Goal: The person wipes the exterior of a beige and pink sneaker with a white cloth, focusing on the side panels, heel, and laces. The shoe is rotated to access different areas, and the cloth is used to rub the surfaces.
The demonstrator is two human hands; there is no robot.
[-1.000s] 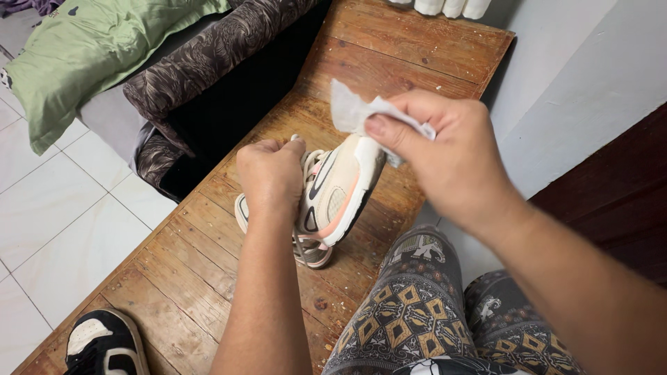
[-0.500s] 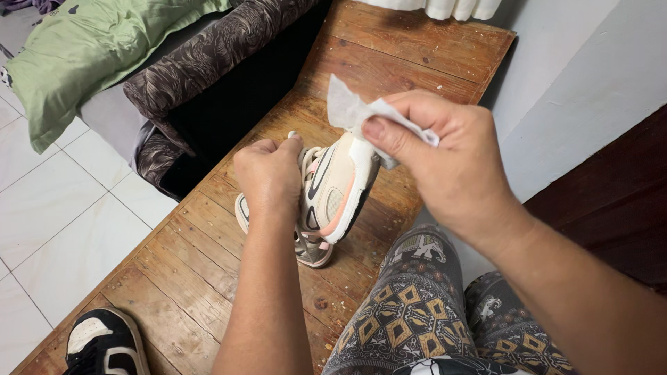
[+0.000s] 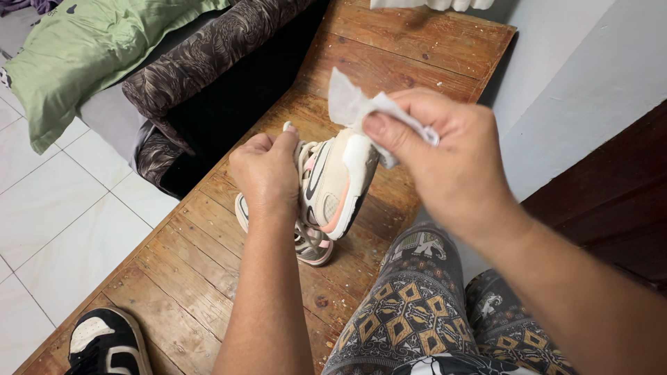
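My left hand [image 3: 267, 170] grips a cream and pink sneaker [image 3: 337, 184] by its collar and holds it on its side above the wooden bench [image 3: 208, 278]. A second matching sneaker [image 3: 309, 243] lies under it on the planks. My right hand [image 3: 445, 160] pinches a crumpled white wipe [image 3: 354, 104] between thumb and fingers, just above the raised sneaker's toe end, close to or touching it.
A black and white sneaker [image 3: 104, 344] sits at the bench's near left end. A dark patterned cushion [image 3: 201, 62] and a green pillow [image 3: 90, 48] lie to the left over the white tiled floor [image 3: 48, 201]. My patterned trouser legs [image 3: 417, 305] fill the lower right.
The view has shifted slightly; both hands and the sneaker sit a little lower in the picture. My right hand with the wipe has edged closer to the sneaker's toe.
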